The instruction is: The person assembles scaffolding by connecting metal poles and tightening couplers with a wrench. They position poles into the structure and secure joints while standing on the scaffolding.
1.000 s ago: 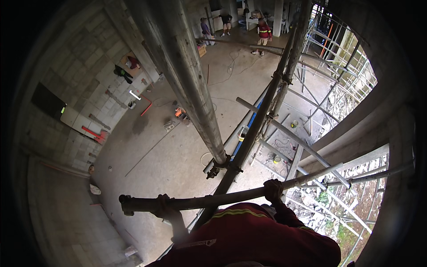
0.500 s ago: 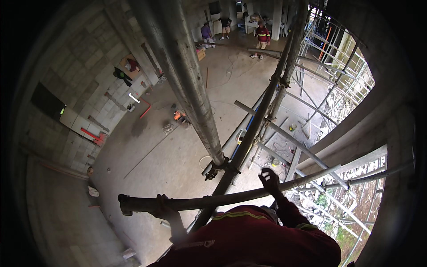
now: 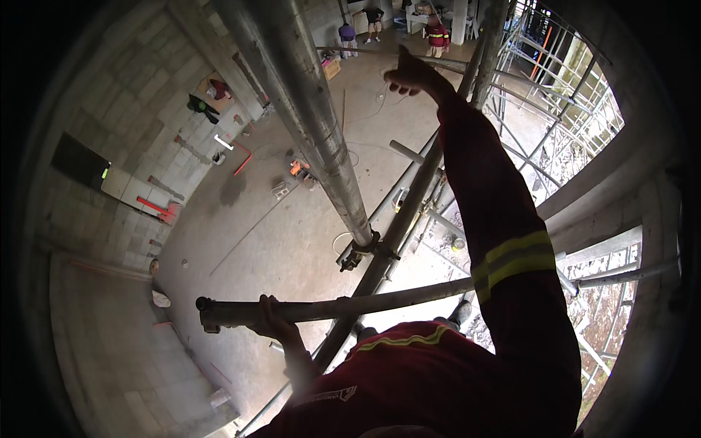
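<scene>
I look down from high on a scaffold. My left hand (image 3: 272, 319) grips a horizontal steel scaffold tube (image 3: 380, 301) that runs across the lower part of the view. My right hand (image 3: 410, 75) is raised far forward on a red sleeve with a yellow reflective band, fingers loosely curled, holding nothing that I can see. A thick slanting steel tube (image 3: 310, 124) crosses the middle and meets a clamp coupler (image 3: 361, 250) on a second upright tube (image 3: 409, 212).
Far below lies a concrete floor (image 3: 270, 241) with tools, an orange device (image 3: 296, 168) and cables. Three people (image 3: 437, 36) stand at the far end. Block walls (image 3: 109, 131) rise on the left. Scaffold frames (image 3: 555, 80) fill the right side.
My right hand let go of the horizontal tube and swung up and forward, well above it. My left hand stays gripped near the tube's left end.
</scene>
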A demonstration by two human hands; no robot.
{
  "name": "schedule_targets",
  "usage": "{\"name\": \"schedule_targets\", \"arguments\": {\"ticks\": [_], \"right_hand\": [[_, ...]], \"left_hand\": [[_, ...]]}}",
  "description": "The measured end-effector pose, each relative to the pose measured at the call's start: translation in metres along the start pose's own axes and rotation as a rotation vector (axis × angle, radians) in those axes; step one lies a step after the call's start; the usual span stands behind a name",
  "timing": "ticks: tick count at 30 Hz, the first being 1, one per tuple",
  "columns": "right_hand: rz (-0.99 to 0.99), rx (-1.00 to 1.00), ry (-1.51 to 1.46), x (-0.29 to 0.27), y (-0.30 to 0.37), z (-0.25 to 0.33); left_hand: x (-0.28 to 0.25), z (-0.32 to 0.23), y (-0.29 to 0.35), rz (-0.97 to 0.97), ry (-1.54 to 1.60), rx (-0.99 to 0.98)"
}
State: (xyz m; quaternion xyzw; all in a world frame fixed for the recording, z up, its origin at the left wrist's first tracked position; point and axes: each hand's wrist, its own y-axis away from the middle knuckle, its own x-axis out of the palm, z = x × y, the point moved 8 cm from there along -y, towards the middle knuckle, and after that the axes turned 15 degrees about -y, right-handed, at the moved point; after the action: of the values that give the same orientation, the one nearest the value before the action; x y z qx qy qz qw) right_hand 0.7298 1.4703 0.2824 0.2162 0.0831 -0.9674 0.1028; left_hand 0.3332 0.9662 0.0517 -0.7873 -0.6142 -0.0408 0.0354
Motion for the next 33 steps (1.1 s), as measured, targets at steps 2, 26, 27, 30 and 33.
{"name": "schedule_targets", "arguments": {"ticks": [2,26,27,30,33], "right_hand": [[0.101,0.059,0.008,0.023,0.031,-0.033],[-0.149,0.038,-0.038,0.176,0.412,-0.243],[-0.191,-0.001,-0.084,0.174,0.413,-0.240],[-0.233,0.016,-0.117,0.172,0.413,-0.239],[-0.225,-0.003,-0.103,0.170,0.411,-0.234]], "left_hand": [[0.005,-0.007,0.003,0.010,0.007,0.011],[0.005,-0.008,0.004,0.049,-0.025,-0.016],[0.005,-0.008,0.004,0.053,-0.040,-0.027],[0.004,-0.009,0.005,0.044,-0.046,-0.029],[0.004,-0.010,0.006,0.041,-0.043,-0.024]]}}
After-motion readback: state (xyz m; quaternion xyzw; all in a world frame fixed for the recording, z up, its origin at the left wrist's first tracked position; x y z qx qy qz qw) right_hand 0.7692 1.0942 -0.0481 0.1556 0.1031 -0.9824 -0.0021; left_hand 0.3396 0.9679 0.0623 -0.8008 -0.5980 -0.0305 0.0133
